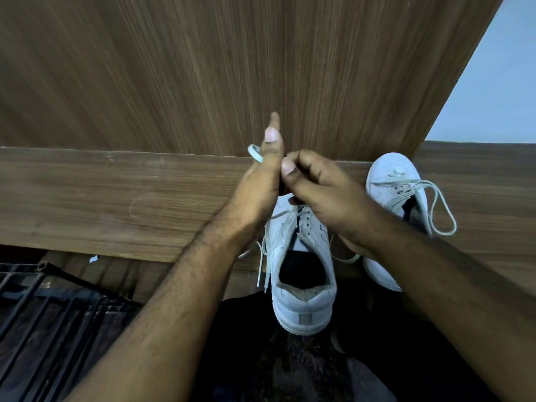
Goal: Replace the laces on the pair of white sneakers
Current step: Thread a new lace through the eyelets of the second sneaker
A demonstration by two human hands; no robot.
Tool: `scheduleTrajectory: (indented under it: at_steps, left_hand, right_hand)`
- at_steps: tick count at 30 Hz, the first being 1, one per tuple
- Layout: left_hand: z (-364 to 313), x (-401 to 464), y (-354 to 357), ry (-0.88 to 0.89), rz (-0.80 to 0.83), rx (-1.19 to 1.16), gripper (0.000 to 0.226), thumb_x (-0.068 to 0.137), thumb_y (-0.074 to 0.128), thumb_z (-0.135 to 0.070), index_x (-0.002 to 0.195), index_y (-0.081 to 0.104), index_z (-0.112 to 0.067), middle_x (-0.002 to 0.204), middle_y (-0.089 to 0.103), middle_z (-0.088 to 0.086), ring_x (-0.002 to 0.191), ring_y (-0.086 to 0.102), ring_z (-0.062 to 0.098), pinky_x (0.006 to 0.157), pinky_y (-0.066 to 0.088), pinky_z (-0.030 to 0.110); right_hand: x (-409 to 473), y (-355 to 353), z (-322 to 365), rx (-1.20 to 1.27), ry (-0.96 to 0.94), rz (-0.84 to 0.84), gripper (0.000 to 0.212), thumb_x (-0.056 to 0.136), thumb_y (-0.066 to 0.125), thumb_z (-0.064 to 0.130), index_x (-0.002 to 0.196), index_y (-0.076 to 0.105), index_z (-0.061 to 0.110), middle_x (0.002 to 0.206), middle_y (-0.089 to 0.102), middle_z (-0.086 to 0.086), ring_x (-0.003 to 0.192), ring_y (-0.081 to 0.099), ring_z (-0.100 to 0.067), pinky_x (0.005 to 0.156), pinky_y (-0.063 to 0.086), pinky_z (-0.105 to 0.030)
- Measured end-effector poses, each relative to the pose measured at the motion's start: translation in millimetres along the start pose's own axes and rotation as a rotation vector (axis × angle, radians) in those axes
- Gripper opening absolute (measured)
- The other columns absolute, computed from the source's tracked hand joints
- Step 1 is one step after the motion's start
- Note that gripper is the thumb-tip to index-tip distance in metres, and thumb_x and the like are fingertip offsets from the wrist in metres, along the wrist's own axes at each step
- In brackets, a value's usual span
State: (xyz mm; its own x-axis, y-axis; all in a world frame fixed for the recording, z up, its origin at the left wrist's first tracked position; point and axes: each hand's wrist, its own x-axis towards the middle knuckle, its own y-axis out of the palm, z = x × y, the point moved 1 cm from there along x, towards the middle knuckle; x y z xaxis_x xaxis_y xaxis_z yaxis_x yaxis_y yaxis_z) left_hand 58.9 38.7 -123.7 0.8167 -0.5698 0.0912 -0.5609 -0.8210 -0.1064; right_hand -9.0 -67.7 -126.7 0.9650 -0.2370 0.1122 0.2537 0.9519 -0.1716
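Head view has both hands at the near sneaker [301,268] on the table [116,204], left hand [261,181] fingers straight with lace [255,153] looped over, right hand [316,184] pinching it (other sneaker [391,181] looks laced already), so roughly halfway I'd guess.

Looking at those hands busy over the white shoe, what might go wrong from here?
Three things, I'd guess. The near sneaker sticks out past the wooden ledge with its heel over the edge, so a hard tug might tip it off. The lace loop peeking out beside the left hand looks loosely kept and may slip free. The other sneaker has a long lace loop lying beside the right hand, where a forearm might snag it.
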Motion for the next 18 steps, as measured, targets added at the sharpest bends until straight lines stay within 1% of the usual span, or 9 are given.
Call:
scheduleTrajectory:
  at_steps: [2, 4, 7, 9, 11, 12, 15, 16, 18]
  left_hand:
    - [0.7, 3.1, 2.0, -0.027, 0.017, 0.057, 0.057, 0.094, 0.019, -0.077, 0.149, 0.02, -0.061, 0.164, 0.028, -0.002, 0.147, 0.034, 0.013, 0.12, 0.032, 0.044]
    - [1.8, 3.8, -1.7, -0.015, -0.003, 0.091, 0.062, 0.087, 0.018, -0.085, 0.146, 0.017, -0.066, 0.164, 0.029, 0.0, 0.151, 0.027, 0.017, 0.122, 0.025, 0.049]
    - [4.7, 3.5, -2.3, -0.033, 0.006, 0.04, 0.067, 0.094, 0.018, -0.077, 0.155, 0.017, -0.051, 0.165, 0.026, 0.004, 0.151, 0.028, 0.018, 0.121, 0.03, 0.045]
    - [6.1, 2.3, -2.0, -0.025, 0.028, 0.05, 0.068, 0.092, 0.02, -0.079, 0.154, 0.018, -0.053, 0.147, 0.053, 0.015, 0.127, 0.059, 0.023, 0.092, 0.055, 0.032]
    - [1.8, -2.4, -1.9, 0.005, 0.008, 0.039, 0.06, 0.099, 0.022, -0.068, 0.156, 0.018, -0.048, 0.086, 0.073, 0.008, 0.07, 0.07, 0.01, 0.053, 0.052, 0.023]
    - [-0.9, -3.6, -2.2, 0.027, -0.02, 0.01, 0.059, 0.101, 0.025, -0.062, 0.157, 0.023, -0.042, 0.071, 0.067, 0.004, 0.058, 0.065, 0.01, 0.05, 0.05, 0.023]
    - [-8.2, 2.5, -8.0, 0.026, -0.155, -0.323, 0.052, 0.106, 0.031, -0.048, 0.143, 0.049, -0.016, 0.101, 0.073, 0.011, 0.091, 0.075, 0.022, 0.069, 0.059, 0.031]
    - [-10.4, 4.1, -10.9, 0.011, -0.183, -0.463, 0.051, 0.107, 0.031, -0.046, 0.134, 0.053, -0.008, 0.095, 0.073, 0.013, 0.088, 0.075, 0.026, 0.067, 0.06, 0.034]
    - [-9.8, 6.1, -18.1, -0.005, -0.263, -0.548, 0.047, 0.109, 0.031, -0.044, 0.117, 0.057, -0.005, 0.063, 0.059, 0.004, 0.053, 0.065, 0.017, 0.05, 0.054, 0.029]
  right_hand:
    - [-1.8, 3.8, -0.8, -0.035, -0.028, 0.008, 0.025, 0.102, 0.051, 0.04, 0.098, 0.064, 0.019, 0.09, 0.071, -0.003, 0.087, 0.065, -0.011, 0.084, 0.052, -0.039]
    - [-2.4, 2.0, 0.9, -0.055, -0.055, 0.029, 0.029, 0.102, 0.052, 0.037, 0.094, 0.066, 0.013, 0.088, 0.069, -0.013, 0.083, 0.062, -0.016, 0.081, 0.051, -0.047]
    - [-3.1, 0.2, 3.3, -0.013, -0.023, 0.1, 0.027, 0.105, 0.049, 0.027, 0.098, 0.066, 0.007, 0.083, 0.068, -0.005, 0.08, 0.062, -0.009, 0.075, 0.049, -0.03]
    - [-4.4, 2.2, 3.7, 0.067, 0.034, 0.145, 0.027, 0.106, 0.047, 0.026, 0.108, 0.063, 0.004, 0.085, 0.069, -0.005, 0.079, 0.064, -0.008, 0.075, 0.049, -0.025]
    - [-6.1, 4.7, 4.1, 0.207, 0.098, 0.175, 0.031, 0.105, 0.047, 0.026, 0.116, 0.058, -0.001, 0.075, 0.062, -0.006, 0.071, 0.061, -0.012, 0.071, 0.05, -0.026]
    - [-6.2, 4.6, 5.4, 0.248, 0.121, 0.166, 0.033, 0.105, 0.048, 0.026, 0.118, 0.056, -0.003, 0.07, 0.057, -0.004, 0.066, 0.057, -0.012, 0.067, 0.049, -0.024]
    - [-0.5, -4.0, 5.9, 0.159, 0.132, 0.022, 0.029, 0.101, 0.055, 0.029, 0.113, 0.063, 0.004, 0.068, 0.052, 0.0, 0.06, 0.048, -0.008, 0.063, 0.045, -0.025]
    - [1.4, -8.6, 5.4, 0.092, 0.119, -0.028, 0.026, 0.1, 0.057, 0.031, 0.108, 0.066, 0.008, 0.068, 0.052, -0.001, 0.061, 0.047, -0.009, 0.064, 0.044, -0.027]
    - [3.1, -16.8, 4.2, -0.022, 0.097, -0.103, 0.024, 0.098, 0.061, 0.035, 0.097, 0.07, 0.013, 0.067, 0.051, 0.0, 0.061, 0.044, -0.011, 0.064, 0.042, -0.029]
